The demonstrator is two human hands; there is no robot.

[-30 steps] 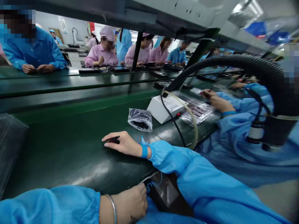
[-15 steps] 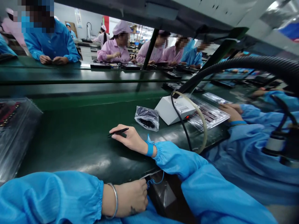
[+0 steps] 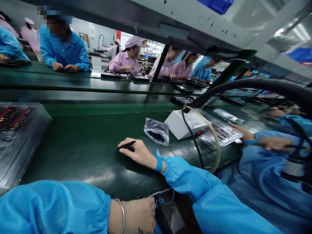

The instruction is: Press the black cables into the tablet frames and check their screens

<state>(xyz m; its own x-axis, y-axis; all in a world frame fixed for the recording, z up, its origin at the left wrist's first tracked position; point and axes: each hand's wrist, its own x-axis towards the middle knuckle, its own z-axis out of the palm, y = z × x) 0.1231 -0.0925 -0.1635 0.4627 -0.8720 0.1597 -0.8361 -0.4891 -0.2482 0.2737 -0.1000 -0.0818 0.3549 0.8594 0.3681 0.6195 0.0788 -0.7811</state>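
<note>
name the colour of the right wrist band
Blue: the wrist band on the right hand holding black tweezers, best seen in the head view.

My shiny blue elastic-cuffed sleeves (image 3: 56,208); thin silver bangle (image 3: 123,214) at left hand (image 3: 139,216), blue wristband (image 3: 159,162) at right hand (image 3: 137,152).

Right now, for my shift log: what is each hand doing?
Left hand: curled shut at the belt edge; contents hidden.
Right hand: closed on tweezers, resting on the belt.
</note>
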